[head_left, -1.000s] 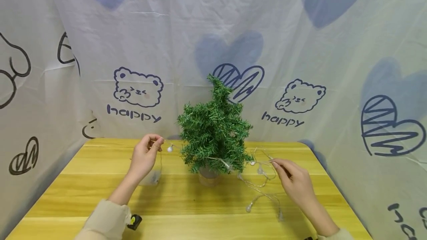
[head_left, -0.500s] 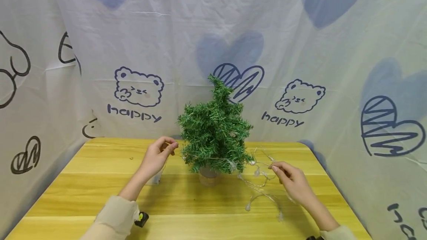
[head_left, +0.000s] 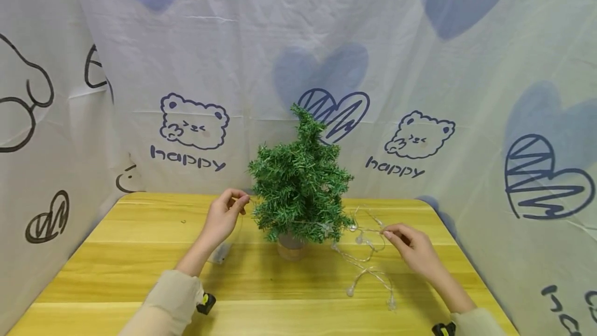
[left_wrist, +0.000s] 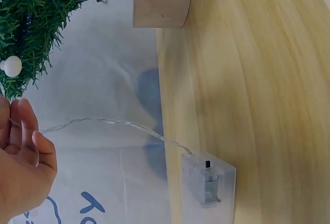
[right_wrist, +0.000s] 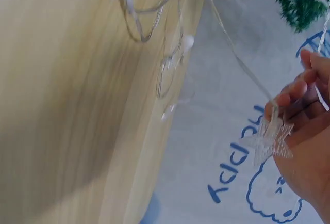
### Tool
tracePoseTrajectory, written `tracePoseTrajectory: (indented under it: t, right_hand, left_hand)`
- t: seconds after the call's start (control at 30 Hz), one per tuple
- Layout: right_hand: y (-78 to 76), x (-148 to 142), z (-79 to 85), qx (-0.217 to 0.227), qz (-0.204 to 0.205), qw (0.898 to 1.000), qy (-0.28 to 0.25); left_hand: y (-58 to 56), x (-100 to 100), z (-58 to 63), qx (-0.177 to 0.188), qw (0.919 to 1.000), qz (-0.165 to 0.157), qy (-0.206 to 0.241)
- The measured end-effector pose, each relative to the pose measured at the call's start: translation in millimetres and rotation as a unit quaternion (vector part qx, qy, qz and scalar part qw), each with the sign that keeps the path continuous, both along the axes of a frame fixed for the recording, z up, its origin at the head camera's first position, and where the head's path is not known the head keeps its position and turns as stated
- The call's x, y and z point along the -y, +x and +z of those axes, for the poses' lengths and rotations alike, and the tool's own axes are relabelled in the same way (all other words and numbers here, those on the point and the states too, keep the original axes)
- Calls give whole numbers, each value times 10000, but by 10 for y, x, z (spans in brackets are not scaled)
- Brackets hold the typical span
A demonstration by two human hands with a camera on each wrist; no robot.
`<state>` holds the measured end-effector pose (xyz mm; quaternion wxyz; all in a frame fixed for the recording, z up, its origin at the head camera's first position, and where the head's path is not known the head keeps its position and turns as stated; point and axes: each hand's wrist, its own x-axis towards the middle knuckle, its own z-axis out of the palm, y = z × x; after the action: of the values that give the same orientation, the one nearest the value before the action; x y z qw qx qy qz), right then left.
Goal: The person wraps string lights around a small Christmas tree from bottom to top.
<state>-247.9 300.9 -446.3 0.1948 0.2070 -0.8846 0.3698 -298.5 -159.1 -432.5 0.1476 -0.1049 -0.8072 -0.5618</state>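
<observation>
String lights (head_left: 359,240) likely light, limp and slippery, bulbs (head_left: 350,291) probably fragile; best pinched on wire between bulbs. Left hand (head_left: 225,217) pinches the wire just beside the tree (head_left: 300,185), battery box (left_wrist: 209,188) below its fingers on the desk (head_left: 140,268); right hand (head_left: 412,247) pinches near a star (right_wrist: 266,140), loose loops left of and lower than its fingers.

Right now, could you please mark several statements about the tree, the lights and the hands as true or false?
1. The right hand holds the string of lights. True.
2. The tree lies on its side. False: the tree stands upright.
3. Every light is round. False: a star-shaped light shows by the right hand.
4. A wire runs from the clear box. True.
5. The left hand grips the tree's tip. False: the left hand is beside the lower branches.
</observation>
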Motion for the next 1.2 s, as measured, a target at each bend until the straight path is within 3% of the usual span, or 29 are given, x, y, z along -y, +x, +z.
tracePoseTrajectory:
  t: [0.17,0.33,0.6,0.77,1.0,1.2]
  right_hand:
    - [-152,-130,25,-135,30,9993,340]
    - [-290,-178,167,146,-15,9994,322]
    - [-481,-93,528,-312,-127,9958,847]
    - [-634,39,812,487,-171,9942,946]
    - [-897,77,1087,1720,475,9824,560]
    - [-1029,-10,1317,2026,856,9660,1358]
  left_hand:
    - [-13,-13,8,153,9994,275,159]
    - [-19,-9,12,132,9981,476,369]
    - [31,17,-11,16,9997,208,101]
    - [34,30,4,-142,9998,157,-14]
    - [23,31,17,-91,9999,23,-48]
    - [15,61,12,-104,9998,32,-136]
